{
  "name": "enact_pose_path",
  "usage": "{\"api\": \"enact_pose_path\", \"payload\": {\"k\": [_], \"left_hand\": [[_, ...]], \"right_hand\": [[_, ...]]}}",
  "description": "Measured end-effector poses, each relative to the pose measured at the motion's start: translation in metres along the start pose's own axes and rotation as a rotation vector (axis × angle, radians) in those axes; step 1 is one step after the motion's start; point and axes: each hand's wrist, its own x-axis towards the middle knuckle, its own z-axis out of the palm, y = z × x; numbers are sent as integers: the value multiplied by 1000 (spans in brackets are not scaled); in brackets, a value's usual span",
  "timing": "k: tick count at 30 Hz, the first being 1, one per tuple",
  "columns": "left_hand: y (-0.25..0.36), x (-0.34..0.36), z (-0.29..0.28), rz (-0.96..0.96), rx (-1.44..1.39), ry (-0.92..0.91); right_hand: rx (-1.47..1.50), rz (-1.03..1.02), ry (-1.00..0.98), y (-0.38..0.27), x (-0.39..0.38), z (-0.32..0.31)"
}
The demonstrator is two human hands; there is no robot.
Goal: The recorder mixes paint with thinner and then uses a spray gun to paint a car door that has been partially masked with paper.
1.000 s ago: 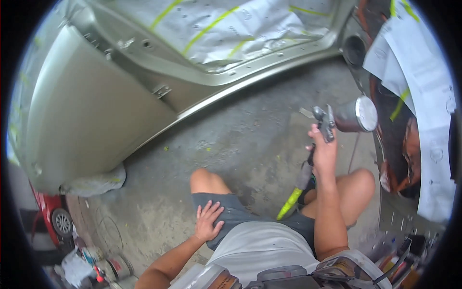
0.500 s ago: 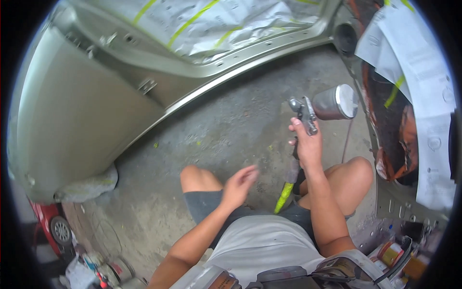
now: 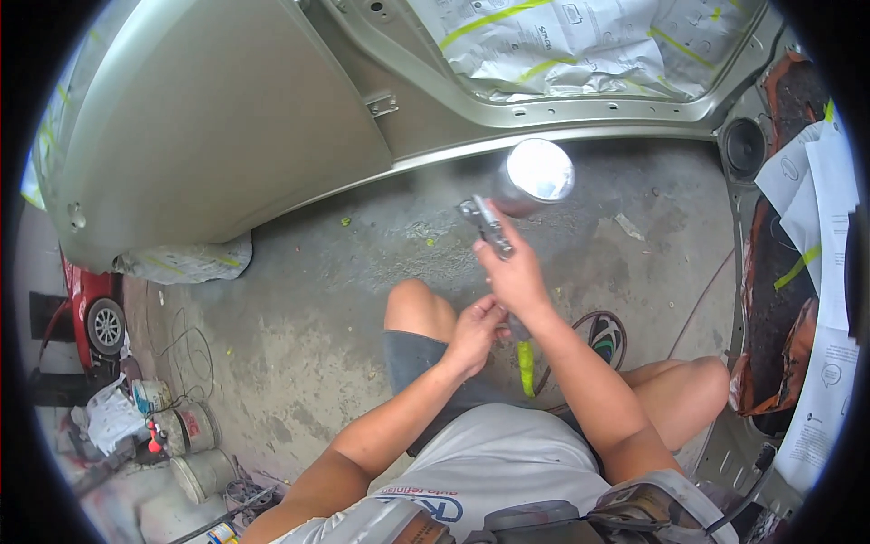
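Person squatting on the concrete floor (image 3: 299,299), knees apart. Right hand (image 3: 517,276) wrapped shut round the grip of a spray gun (image 3: 494,231), held up in front of the chest, above the gap between the knees. Metal cup (image 3: 535,172) on top of the gun, tilted toward the car door (image 3: 227,127). Left hand (image 3: 473,331) is up against the base of the gun's handle, just below the right wrist; fingers curled in on something there, can't tell what they pinch, the right hand covers it. Yellow-green hose (image 3: 526,367) drops from the handle between the thighs.

Edges: door's lower edge runs diagonally above the gun, near but apart. Door opening masked with paper (image 3: 562,41) and yellow tape. On the person's right, another masked body panel (image 3: 807,236) with a round speaker hole (image 3: 745,150), close to the right knee. Open floor is mostly ahead-left, between the door and the left knee.

Left rim: buckets (image 3: 186,431) and loose wire on the floor, a red car (image 3: 95,308) partly cut off. Gun nozzle is hidden behind the cup. Bottom edge is clipped by the person's shirt and chest gear.
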Motion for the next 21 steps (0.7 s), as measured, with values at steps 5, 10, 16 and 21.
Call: {"api": "enact_pose_path", "payload": {"k": [5, 10, 16, 21], "left_hand": [[3, 17, -19, 43, -77, 107], [3, 59, -5, -39, 101, -46], [2, 33, -74, 409, 959, 234], [11, -9, -122, 232, 1518, 515]], "right_hand": [[108, 17, -162, 1, 24, 24], [25, -17, 15, 31, 51, -28], [103, 65, 362, 55, 84, -150], [-43, -8, 662, 75, 111, -267]]}}
